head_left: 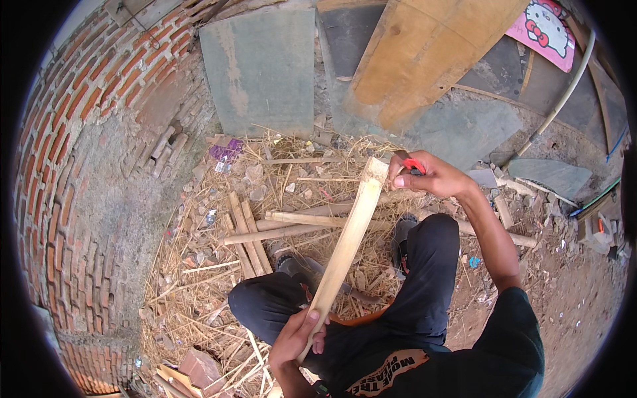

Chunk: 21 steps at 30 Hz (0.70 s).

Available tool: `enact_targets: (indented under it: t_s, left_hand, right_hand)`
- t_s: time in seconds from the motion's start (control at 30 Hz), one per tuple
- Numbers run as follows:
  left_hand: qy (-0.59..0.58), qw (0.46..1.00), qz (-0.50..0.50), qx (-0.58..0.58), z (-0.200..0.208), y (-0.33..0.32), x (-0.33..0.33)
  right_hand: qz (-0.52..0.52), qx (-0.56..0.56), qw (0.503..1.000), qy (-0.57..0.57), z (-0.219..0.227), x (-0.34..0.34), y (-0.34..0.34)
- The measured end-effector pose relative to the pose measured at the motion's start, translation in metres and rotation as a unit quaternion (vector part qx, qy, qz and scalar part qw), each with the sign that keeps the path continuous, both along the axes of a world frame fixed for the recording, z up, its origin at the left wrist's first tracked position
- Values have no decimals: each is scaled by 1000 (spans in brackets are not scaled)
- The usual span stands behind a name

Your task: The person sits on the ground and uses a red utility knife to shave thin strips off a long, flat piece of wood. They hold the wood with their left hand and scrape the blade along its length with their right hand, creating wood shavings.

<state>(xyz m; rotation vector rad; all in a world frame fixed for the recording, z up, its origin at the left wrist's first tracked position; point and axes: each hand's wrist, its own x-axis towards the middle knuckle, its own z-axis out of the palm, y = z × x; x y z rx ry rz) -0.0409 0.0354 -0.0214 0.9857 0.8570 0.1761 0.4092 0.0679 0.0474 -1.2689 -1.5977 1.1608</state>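
A split length of pale bamboo slants up from my lap, its wide cut end uppermost. My left hand is wrapped round its lower part. At the upper end my right hand is closed round a small red and dark hand tool; its exact kind is unclear, as my fingers cover much of it. The thumb and fingertips of that hand are close beside the bamboo's cut end; I cannot tell whether they touch it.
Split bamboo strips and poles lie on straw-littered ground beyond my bent knees. A brick wall rises at the left. Grey boards and a brown wooden panel lean at the back. A pale pipe slants at the right.
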Motion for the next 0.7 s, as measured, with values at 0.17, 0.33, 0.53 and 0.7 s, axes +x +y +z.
enact_targets:
  t_s: [0.17,0.33,0.53,0.7]
  left_hand:
    - [26,1000,-12,-2,0,0,-4]
    - [46,998,-28,22,-4,-3,-10]
    - [19,999,-25,-6,-3,-6,-9]
    - [46,999,4,0,-5,-6,-8]
  right_hand:
    - [62,-75,995,39,-24,30,4]
    - [99,-128,985,59,-27,43,5]
    - [110,-118,983,89,-28,46,3]
    - [54,-101,993,-8,-24,32,9]
